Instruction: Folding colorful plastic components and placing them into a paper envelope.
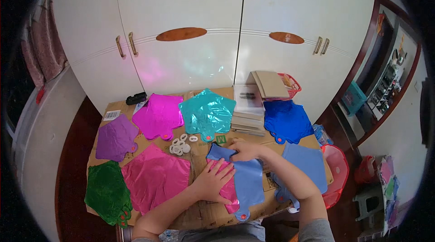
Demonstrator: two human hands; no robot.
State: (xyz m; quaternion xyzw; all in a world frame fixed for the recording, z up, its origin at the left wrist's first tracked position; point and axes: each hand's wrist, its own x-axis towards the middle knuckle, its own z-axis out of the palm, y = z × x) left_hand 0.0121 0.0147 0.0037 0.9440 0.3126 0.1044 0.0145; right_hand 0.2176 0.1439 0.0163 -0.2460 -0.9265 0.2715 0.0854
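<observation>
A light blue flat foil balloon [249,183] lies at the front middle of the cardboard-covered table, its round tab toward me. Along its left side is a strip of pink foil [230,194]. My left hand [214,181] rests on the pink strip with its fingers spread. My right hand [244,150] is at the upper part of the blue balloon, its fingers curled and pinching the foil near a raised dark-edged corner [220,152]. The right fingertips are partly hidden. Several white rings [180,146] lie in a pile left of the right hand.
Flat foil balloons surround the work: pink [156,176], green [107,191], purple [115,137], magenta [159,116], teal [207,113], dark blue [288,120], light blue [304,165]. Behind stand stacked cardboard pieces [248,122], a red basket [294,87] and a black object [136,99].
</observation>
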